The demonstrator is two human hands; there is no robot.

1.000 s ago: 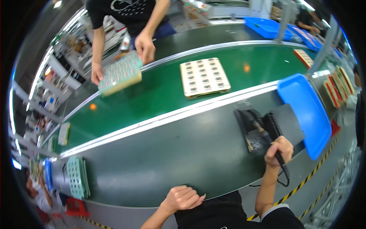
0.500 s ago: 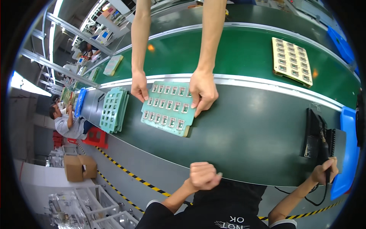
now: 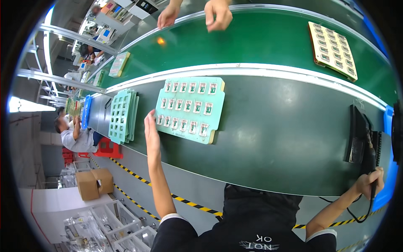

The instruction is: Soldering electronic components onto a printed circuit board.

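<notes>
A light green tray [image 3: 189,110] holding rows of small circuit boards in cutouts lies on the dark bench. My left hand [image 3: 152,130] is open, fingers stretched, at the tray's near left edge; whether it presses on the edge I cannot tell. On the far right, my right hand [image 3: 371,182] is closed round the black handle of a soldering iron [image 3: 370,161], whose cable hangs below. The iron's tip is hard to make out beside a black stand [image 3: 357,134]. Across the bench, a co-worker's two hands [image 3: 168,17] [image 3: 218,16] hover over the green conveyor, holding nothing visible.
Left of the tray stands a stack of empty green trays [image 3: 121,117]. A cream tray of parts [image 3: 333,50] sits on the green conveyor [image 3: 260,42] behind a metal rail [image 3: 268,68]. Blue bins [image 3: 388,155] line the right end. Another person [image 3: 77,136] sits far left.
The co-worker's hands have let go of the green tray and drawn back over the conveyor. My left hand has opened from a fist and reached forward-left to the tray. My right hand still grips the iron.
</notes>
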